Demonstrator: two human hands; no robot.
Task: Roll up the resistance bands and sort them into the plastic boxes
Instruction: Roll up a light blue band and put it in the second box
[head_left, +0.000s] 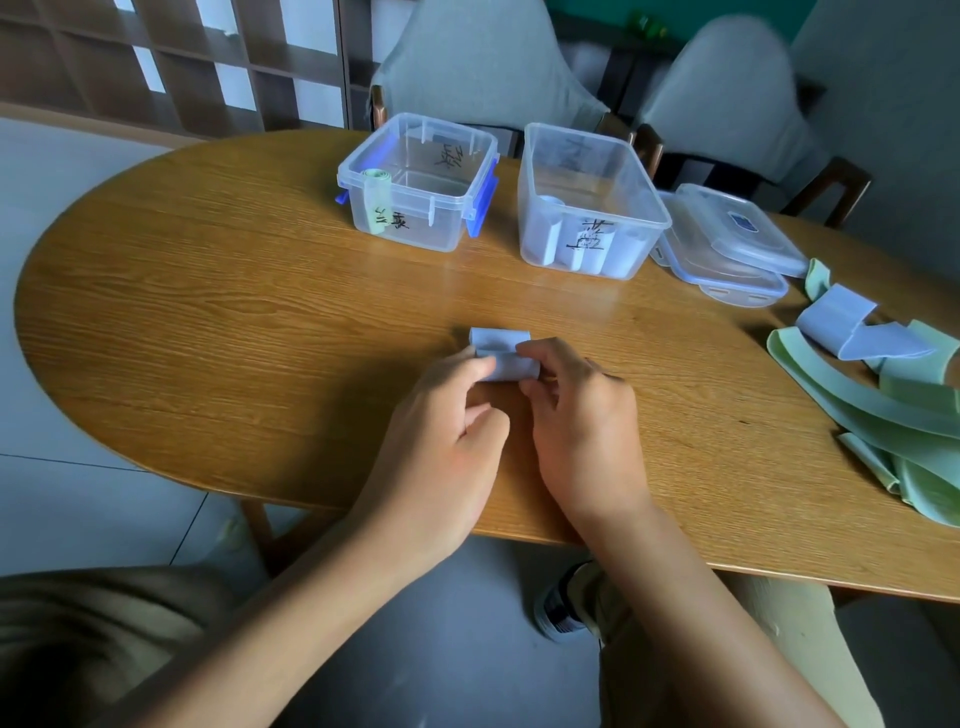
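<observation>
A pale blue resistance band (500, 351) lies mostly rolled on the wooden table (234, 312), a short flat tail still pointing away from me. My left hand (441, 447) pinches the roll's left end and my right hand (582, 426) pinches its right end. Behind them stand two clear plastic boxes. The left box (421, 182), with blue clips, holds one green roll (376, 200). The right box (589, 200) holds several pale blue rolls. A loose heap of green bands (904, 436) and blue bands (852, 332) lies at the table's right edge.
Two clear lids (727, 244) are stacked to the right of the boxes. Two grey-covered chairs (483, 67) stand behind the table. My knee and a shoe (566, 608) show under the table's front edge.
</observation>
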